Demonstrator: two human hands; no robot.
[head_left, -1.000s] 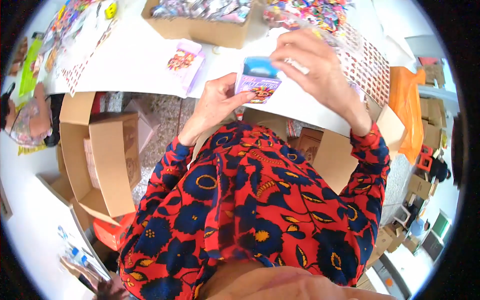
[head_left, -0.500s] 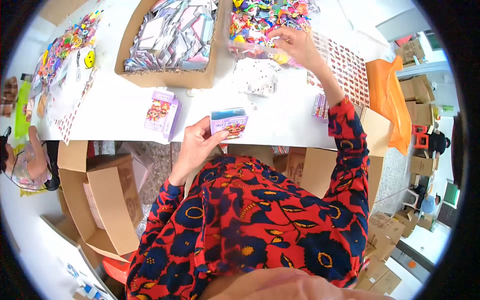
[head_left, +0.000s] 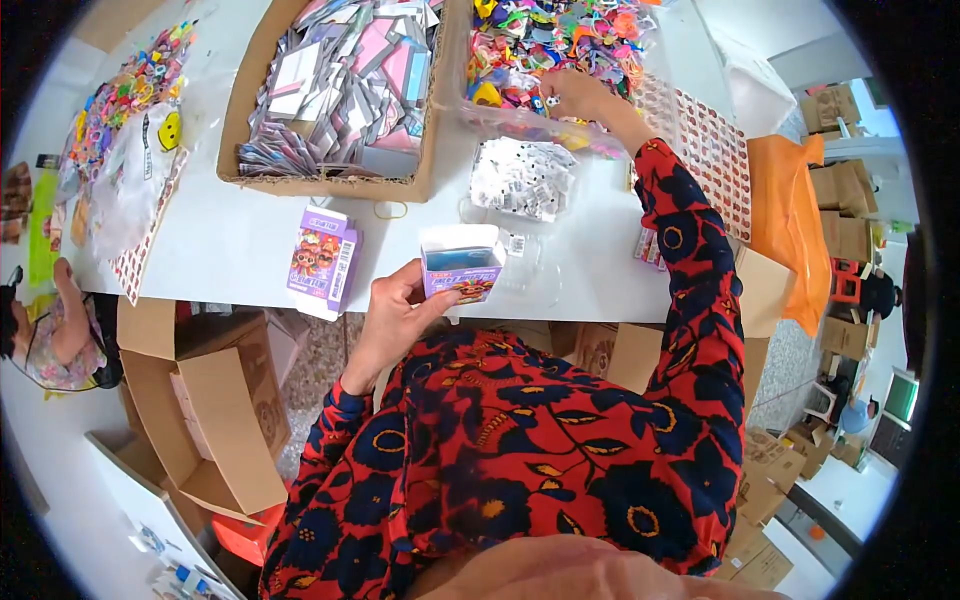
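My left hand grips a small purple printed carton by its lower part, thumb in front. Its top is open, and something blue shows inside. My right hand reaches into a clear plastic bin full of small colourful plastic trinkets. Its fingers are curled down among the pieces, and a small white bit shows by the fingertips; what they hold is hidden. Between bin and carton lies a pile of small white printed packets. Another purple carton lies on the table to the left.
A cardboard box of flat cards and sachets stands at the back. Sticker sheets and an orange bag lie at the right. More trinkets are heaped at far left, where another person sits. An open carton stands below the table edge.
My right hand has gone from above the bin's near edge down into the trinkets. The view has shifted slightly, and the carton in my left hand now shows more of its open top.
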